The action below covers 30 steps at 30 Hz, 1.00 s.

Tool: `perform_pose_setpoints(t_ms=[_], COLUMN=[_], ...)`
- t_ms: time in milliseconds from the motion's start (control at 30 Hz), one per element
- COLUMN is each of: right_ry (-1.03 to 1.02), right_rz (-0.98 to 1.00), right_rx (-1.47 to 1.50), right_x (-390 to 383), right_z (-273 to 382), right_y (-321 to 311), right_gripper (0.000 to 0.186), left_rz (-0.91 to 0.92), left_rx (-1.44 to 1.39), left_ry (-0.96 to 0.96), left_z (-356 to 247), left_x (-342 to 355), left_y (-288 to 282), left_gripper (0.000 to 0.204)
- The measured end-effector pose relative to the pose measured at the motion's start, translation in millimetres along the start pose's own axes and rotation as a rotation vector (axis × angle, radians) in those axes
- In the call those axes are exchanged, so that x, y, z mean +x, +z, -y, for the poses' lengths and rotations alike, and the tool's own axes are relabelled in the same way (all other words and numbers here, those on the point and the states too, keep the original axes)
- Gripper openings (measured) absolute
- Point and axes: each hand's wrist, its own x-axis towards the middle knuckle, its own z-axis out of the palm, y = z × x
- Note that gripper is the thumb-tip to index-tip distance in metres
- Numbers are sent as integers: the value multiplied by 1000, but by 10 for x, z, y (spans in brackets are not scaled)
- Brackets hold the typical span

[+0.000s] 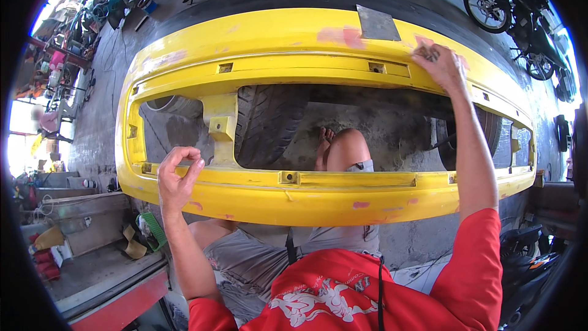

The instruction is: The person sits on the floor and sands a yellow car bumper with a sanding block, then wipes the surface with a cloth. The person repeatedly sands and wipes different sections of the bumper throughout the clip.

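A yellow car bumper with scuffed, reddish patches stretches across in front of me, above my lap. My right hand is at its far right part, over a reddish patch. Its fingers are bunched around something small and brownish that I cannot make out. Just left of that hand, a dark grey rectangular sheet, like sandpaper, lies on the far edge. My left hand is beside the near left rim, thumb and fingertips curled together with nothing visible between them. Whether it touches the bumper is unclear.
Through the bumper's openings show a black tyre and another tyre. Motorcycle wheels stand at the far right. Cluttered shelves line the left, and a low grey bench with a green basket is nearer.
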Motion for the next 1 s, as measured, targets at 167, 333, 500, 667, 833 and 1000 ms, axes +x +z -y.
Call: perform_pose_setpoints(t_ms=[167,333,500,667,833,1000], right_ry=[-115,-200,-101,-29,43,-106], right_rz=[27,48,159,72,111,143], right_rx=[132,57,103,30,-77,164], right_x=[-164,-145,23,28,68,19], right_z=[1338,2147,1169,-276,-441,847], right_y=[414,469,315,-108,-235,285], right_gripper=[47,45,50,58,58,42], left_rz=[-51,-48,-125,-118,-108,-98], left_rx=[43,68,58,59,107,133], left_ry=[3,-7,-5,3,22,5], left_z=[-34,23,111,88,20,20], left_x=[2,-72,-184,-175,-108,-99], left_y=[58,-39,-137,-97,-21,8], left_gripper=[21,21,23,25,27,28])
